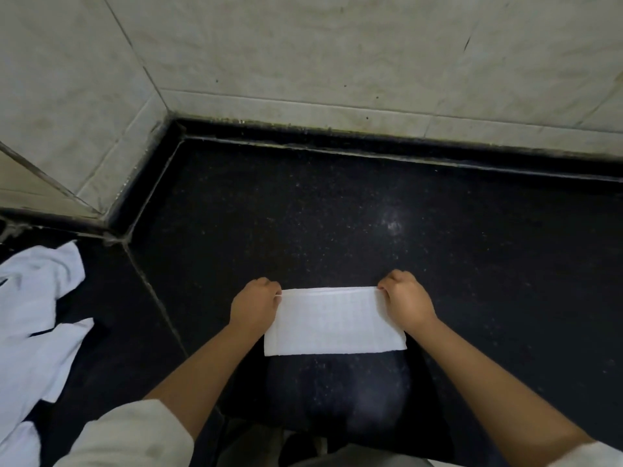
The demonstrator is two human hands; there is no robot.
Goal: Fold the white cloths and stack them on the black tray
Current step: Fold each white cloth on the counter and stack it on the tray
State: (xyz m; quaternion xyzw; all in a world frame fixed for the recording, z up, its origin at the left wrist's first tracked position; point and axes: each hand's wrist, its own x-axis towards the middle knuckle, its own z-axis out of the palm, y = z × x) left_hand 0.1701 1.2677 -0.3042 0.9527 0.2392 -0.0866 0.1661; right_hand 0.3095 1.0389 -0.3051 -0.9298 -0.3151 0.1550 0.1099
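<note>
Head view: one folded cloth [333, 320] is pinched by left hand [254, 306] and right hand [406, 299]; unfolded cloths [37, 318] wait at nine o'clock, tray unseen

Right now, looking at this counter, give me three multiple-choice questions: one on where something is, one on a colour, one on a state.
1. Where does the pile of unfolded cloths lie?
A. At the left edge of the view
B. Against the back wall
C. Under the right hand

2. What colour is the counter?
A. White
B. Speckled black
C. Wood brown

3. How is the folded cloth being held?
A. One hand lifts it by the middle
B. It lies untouched
C. Each hand pinches a far corner

Answers: 1 A, the crumpled white heap sits at far left. 2 B, the surface is dark with pale flecks. 3 C, the left hand and the right hand each grip one far corner with curled fingers.
</note>
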